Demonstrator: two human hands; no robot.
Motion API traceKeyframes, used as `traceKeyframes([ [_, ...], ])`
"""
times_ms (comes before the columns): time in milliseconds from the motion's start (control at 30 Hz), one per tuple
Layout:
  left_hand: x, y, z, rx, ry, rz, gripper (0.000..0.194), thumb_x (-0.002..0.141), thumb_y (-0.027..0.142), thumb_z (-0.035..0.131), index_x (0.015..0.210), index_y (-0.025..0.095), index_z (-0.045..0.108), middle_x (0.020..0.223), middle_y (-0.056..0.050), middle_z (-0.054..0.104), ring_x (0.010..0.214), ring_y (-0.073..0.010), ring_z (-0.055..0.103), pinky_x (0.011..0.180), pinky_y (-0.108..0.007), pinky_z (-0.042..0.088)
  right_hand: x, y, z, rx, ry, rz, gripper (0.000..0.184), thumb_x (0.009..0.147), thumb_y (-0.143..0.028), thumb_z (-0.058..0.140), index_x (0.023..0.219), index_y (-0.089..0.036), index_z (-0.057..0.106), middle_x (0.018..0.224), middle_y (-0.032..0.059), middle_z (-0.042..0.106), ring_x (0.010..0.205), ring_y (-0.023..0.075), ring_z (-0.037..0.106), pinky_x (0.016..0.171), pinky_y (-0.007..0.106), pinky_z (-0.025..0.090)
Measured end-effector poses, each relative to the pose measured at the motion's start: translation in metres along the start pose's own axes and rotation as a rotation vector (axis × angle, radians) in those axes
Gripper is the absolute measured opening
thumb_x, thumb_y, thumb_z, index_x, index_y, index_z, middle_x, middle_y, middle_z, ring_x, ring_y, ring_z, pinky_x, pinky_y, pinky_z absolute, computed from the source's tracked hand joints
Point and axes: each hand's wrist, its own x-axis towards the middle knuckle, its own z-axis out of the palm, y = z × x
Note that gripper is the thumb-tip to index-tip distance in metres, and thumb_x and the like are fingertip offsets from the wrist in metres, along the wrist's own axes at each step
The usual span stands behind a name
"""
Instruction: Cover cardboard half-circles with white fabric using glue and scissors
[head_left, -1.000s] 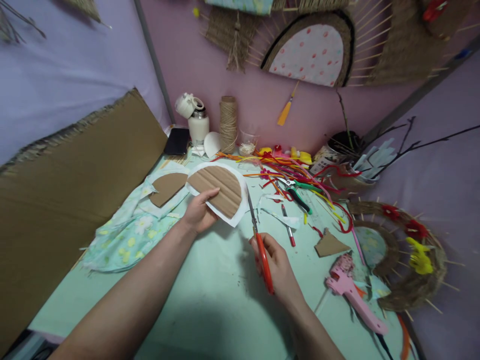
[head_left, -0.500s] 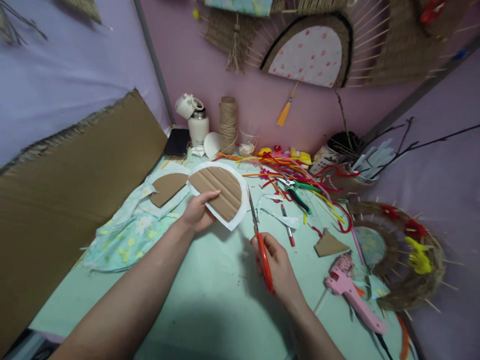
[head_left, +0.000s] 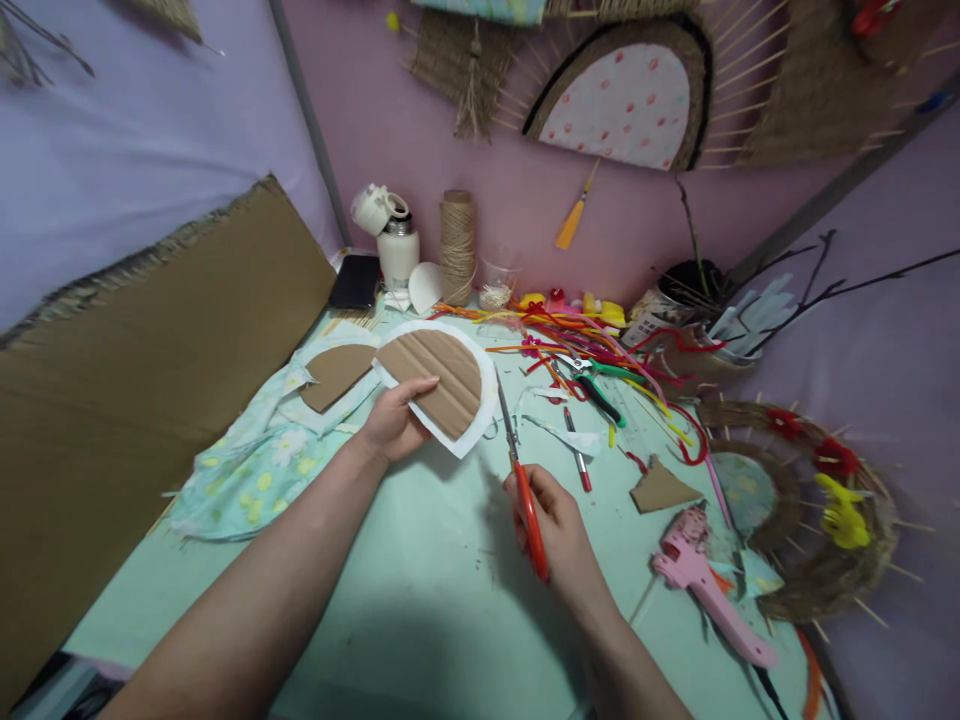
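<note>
My left hand (head_left: 397, 420) grips a half-round piece of corrugated cardboard (head_left: 439, 375) by its lower left edge, thumb on top. A white border of fabric or paper (head_left: 486, 395) shows all round the cardboard. In my right hand (head_left: 555, 520) is a pair of red-handled scissors (head_left: 531, 520), blades pointing away from me, just right of the white border and apart from it. Left of the held piece, a second cardboard shape (head_left: 337, 375) lies on white-backed cloth. Green floral fabric (head_left: 255, 480) is bunched beneath it.
A pink glue gun (head_left: 709, 590) and a twig wreath (head_left: 825, 590) lie at the right. Pipe cleaners (head_left: 592, 335), green-handled pruners (head_left: 600, 395) and a marker (head_left: 577, 450) lie beyond the scissors. A twine spool (head_left: 457, 250) and bottle (head_left: 398, 255) stand behind. Large cardboard (head_left: 165, 370) leans left.
The held cardboard piece has shifted very slightly left and up. The scissors stay beside it almost unmoved, and the view has shifted a little.
</note>
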Motion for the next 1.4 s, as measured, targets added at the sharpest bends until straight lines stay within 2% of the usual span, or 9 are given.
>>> traceKeyframes([
  [267,-0.002,0.002,0.001,0.006,0.015,-0.030,0.046,0.068,0.019,0.062,0.113,0.012,0.059,0.088,-0.009,0.073,0.093,-0.0287,0.068,0.094,-0.049,0.048,-0.004,0.000,0.000,-0.011,-0.069,0.009,0.033,0.087,-0.054,0.052,0.081,-0.021,0.049,0.057,-0.0076,0.036,0.047,0.0083,0.032,0.043,0.021,0.026],
  [600,-0.006,0.005,0.003,0.034,0.045,-0.066,0.033,0.064,0.015,0.063,0.097,0.013,0.064,0.081,-0.008,0.073,0.092,-0.0288,0.068,0.096,-0.049,0.046,-0.003,0.000,-0.001,0.010,-0.065,0.026,0.033,0.088,-0.052,0.052,0.077,-0.021,0.045,0.057,-0.0081,0.034,0.047,0.0078,0.030,0.043,0.021,0.025],
  [800,-0.005,0.005,0.001,0.052,0.033,-0.050,0.034,0.064,0.016,0.064,0.098,0.014,0.063,0.084,-0.008,0.074,0.096,-0.0295,0.067,0.097,-0.049,0.046,-0.002,-0.001,-0.001,-0.007,-0.039,0.026,0.034,0.087,-0.052,0.052,0.073,-0.022,0.042,0.057,-0.0077,0.035,0.046,0.0080,0.033,0.044,0.021,0.028],
  [1033,-0.002,0.006,-0.004,0.041,-0.017,-0.043,0.043,0.067,0.017,0.062,0.110,0.012,0.062,0.092,-0.011,0.073,0.103,-0.0320,0.064,0.100,-0.051,0.043,-0.001,-0.002,-0.001,-0.043,-0.011,0.045,0.031,0.084,-0.048,0.054,0.071,-0.023,0.042,0.054,-0.0070,0.039,0.045,0.0097,0.036,0.042,0.022,0.028],
  [1233,0.001,0.005,-0.008,0.017,-0.078,-0.016,0.049,0.069,0.018,0.060,0.118,0.013,0.060,0.094,-0.009,0.074,0.102,-0.0304,0.065,0.099,-0.050,0.044,0.000,0.000,-0.001,-0.026,0.022,0.021,0.033,0.083,-0.052,0.055,0.073,-0.022,0.047,0.055,-0.0069,0.039,0.044,0.0100,0.037,0.041,0.023,0.029],
  [1400,-0.001,0.005,-0.008,0.032,-0.082,-0.052,0.036,0.067,0.017,0.062,0.103,0.013,0.066,0.091,-0.010,0.074,0.100,-0.0316,0.065,0.098,-0.051,0.044,0.003,0.003,-0.002,0.030,0.047,0.018,0.035,0.084,-0.057,0.054,0.078,-0.022,0.049,0.054,-0.0079,0.038,0.043,0.0090,0.036,0.040,0.022,0.028],
])
